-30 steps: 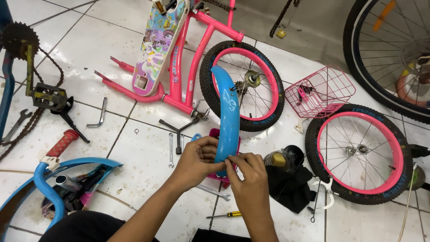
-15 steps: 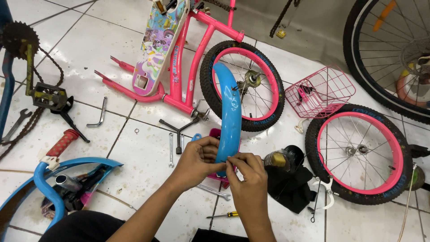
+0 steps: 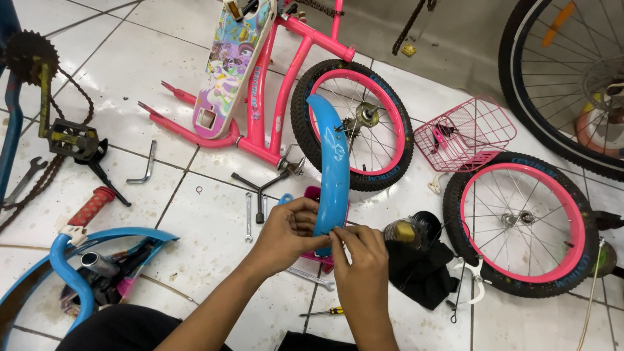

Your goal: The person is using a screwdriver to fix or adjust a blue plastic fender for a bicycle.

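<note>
My left hand (image 3: 287, 233) grips the lower end of a curved blue bicycle mudguard (image 3: 333, 156), holding it upright over the tiled floor. My right hand (image 3: 359, 255) pinches at the mudguard's lower edge with thumb and forefinger; whatever small part it holds is hidden by the fingers. Behind the mudguard stands a small pink-rimmed wheel (image 3: 354, 127) joined to a pink child's bicycle frame (image 3: 273, 97) that lies on the floor.
A second pink wheel (image 3: 520, 224), a pink wire basket (image 3: 467, 133), a black cloth (image 3: 419, 273), spanners (image 3: 248, 214), a hex key (image 3: 146, 166) and a small screwdriver (image 3: 322, 312) lie on the tiles. Blue handlebar and mudguard (image 3: 71, 273) sit at lower left, a large wheel (image 3: 559, 78) at upper right.
Both hands have stayed on the mudguard's lower end; the right hand's fingers have shifted slightly along its edge. The mudguard has hardly moved.
</note>
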